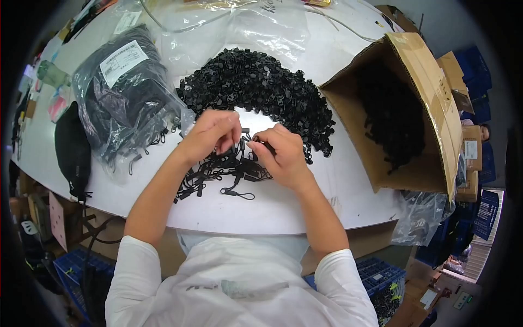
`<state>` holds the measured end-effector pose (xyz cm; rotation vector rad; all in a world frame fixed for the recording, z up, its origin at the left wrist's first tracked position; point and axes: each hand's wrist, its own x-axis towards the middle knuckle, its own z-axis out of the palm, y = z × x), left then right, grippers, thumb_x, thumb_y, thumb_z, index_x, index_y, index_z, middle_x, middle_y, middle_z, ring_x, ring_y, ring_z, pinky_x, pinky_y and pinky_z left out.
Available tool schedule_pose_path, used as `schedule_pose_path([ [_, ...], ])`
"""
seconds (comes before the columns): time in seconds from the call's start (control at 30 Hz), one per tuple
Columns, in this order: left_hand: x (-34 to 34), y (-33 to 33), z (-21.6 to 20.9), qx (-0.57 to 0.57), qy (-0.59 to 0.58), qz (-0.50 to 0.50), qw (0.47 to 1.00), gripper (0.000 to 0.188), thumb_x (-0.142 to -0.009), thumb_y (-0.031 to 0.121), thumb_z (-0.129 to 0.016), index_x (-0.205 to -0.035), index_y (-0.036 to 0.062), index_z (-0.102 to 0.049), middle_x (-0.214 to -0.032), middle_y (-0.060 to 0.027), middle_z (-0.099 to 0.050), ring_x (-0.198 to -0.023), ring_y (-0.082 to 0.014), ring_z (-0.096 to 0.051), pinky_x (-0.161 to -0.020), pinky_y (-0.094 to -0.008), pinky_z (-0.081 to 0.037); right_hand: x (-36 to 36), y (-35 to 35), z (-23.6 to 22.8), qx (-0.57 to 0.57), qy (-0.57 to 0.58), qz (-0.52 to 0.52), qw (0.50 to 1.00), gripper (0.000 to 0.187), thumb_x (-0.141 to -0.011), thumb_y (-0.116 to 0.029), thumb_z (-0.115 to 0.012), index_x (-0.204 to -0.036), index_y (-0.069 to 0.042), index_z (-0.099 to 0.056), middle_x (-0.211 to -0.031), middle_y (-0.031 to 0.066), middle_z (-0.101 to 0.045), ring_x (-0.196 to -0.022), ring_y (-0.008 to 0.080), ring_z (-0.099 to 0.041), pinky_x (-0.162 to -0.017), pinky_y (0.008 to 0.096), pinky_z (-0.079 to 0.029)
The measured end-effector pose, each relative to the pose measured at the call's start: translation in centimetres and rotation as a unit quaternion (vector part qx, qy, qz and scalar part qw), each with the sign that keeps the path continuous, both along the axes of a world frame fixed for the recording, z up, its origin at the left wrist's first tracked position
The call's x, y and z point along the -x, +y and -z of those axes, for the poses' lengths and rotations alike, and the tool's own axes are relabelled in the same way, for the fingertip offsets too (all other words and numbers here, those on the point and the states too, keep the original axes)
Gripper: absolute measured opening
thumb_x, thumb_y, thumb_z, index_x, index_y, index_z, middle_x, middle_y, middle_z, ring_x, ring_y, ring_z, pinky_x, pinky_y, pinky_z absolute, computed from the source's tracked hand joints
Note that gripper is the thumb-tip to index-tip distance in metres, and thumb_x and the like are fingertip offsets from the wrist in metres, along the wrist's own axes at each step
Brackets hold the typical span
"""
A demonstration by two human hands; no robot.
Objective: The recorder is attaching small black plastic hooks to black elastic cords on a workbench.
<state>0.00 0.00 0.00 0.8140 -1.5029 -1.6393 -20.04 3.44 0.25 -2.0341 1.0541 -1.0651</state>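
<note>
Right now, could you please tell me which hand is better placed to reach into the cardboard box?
Probably the right hand: it is nearer the cardboard box, whose open side faces it. The left hand is farther away, on the right hand's other side.

The broad, smooth white tabletop (245,215) is presenting a uniform surface colour, the small black plastic clips (256,82) and thin black looped cords (234,163) are presenting solid black, the tan corrugated cardboard box (430,92) is presenting plain brown, and the white short-sleeved fabric shirt (234,261) is displaying a faint grey-green print.
</note>
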Motion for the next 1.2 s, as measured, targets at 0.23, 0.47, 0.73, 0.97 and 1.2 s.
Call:
schedule_pose_path([
  [0.23,0.6,0.6,0.0,-0.081,-0.037,-0.038,0.995,0.028,-0.093,0.016,-0.058,-0.069,0.002,-0.057,-0.056,0.0017,-0.052,-0.043,-0.0042,-0.041,-0.041,-0.021,-0.031,-0.9,0.0,0.3,0.187,0.093,0.03,0.978,0.015,-0.072,-0.005,-0.074,-0.08,-0.005,-0.062,-0.06,0.0046,-0.054,-0.049,0.0226,-0.044,-0.053,0.0328,-0.038],
  [0.47,1.7,1.2,-0.1,-0.019,0.036,-0.096,0.995,0.015,-0.089,0.006,-0.063,-0.099,-0.0017,-0.07,-0.086,-0.0042,-0.065,-0.072,-0.0077,-0.058,-0.064,-0.0204,-0.046,-0.9,0.4,-0.3,0.143,0.087,0.064,0.984,0.012,-0.073,-0.004,-0.072,-0.079,-0.005,-0.061,-0.055,0.0031,-0.051,-0.049,0.0194,-0.044,-0.051,0.0316,-0.035],
  [0.73,1.5,1.0,-0.8,0.273,-0.159,-0.075,0.946,0.017,-0.08,-0.001,-0.062,-0.095,0.0,-0.069,-0.069,-0.0123,-0.063,-0.063,-0.025,-0.063,-0.058,-0.0321,-0.05,-1.8,0.9,-0.7,0.174,0.072,0.114,0.975,0.007,-0.078,-0.005,-0.069,-0.078,-0.003,-0.062,-0.055,0.0042,-0.051,-0.048,0.0215,-0.042,-0.051,0.0341,-0.033],
  [0.97,0.7,1.1,0.5,0.349,-0.264,-0.037,0.899,0.016,-0.077,0.002,-0.066,-0.092,0.003,-0.068,-0.07,-0.014,-0.062,-0.065,-0.0317,-0.063,-0.06,-0.0385,-0.051,-1.4,1.1,-0.7,0.028,0.203,0.078,0.976,0.016,-0.084,-0.01,-0.061,-0.07,-0.003,-0.057,-0.057,0.0133,-0.054,-0.052,0.0341,-0.047,-0.056,0.0412,-0.037],
  [1.2,1.0,0.7,0.3,0.303,-0.207,-0.033,0.93,0.021,-0.079,0.001,-0.063,-0.1,0.0015,-0.066,-0.08,-0.0178,-0.067,-0.071,-0.0311,-0.066,-0.063,-0.0346,-0.053,-0.8,0.2,-0.3,0.007,0.215,0.053,0.975,0.014,-0.084,-0.01,-0.06,-0.073,-0.002,-0.056,-0.062,0.0144,-0.056,-0.059,0.0372,-0.054,-0.059,0.0439,-0.04],
])
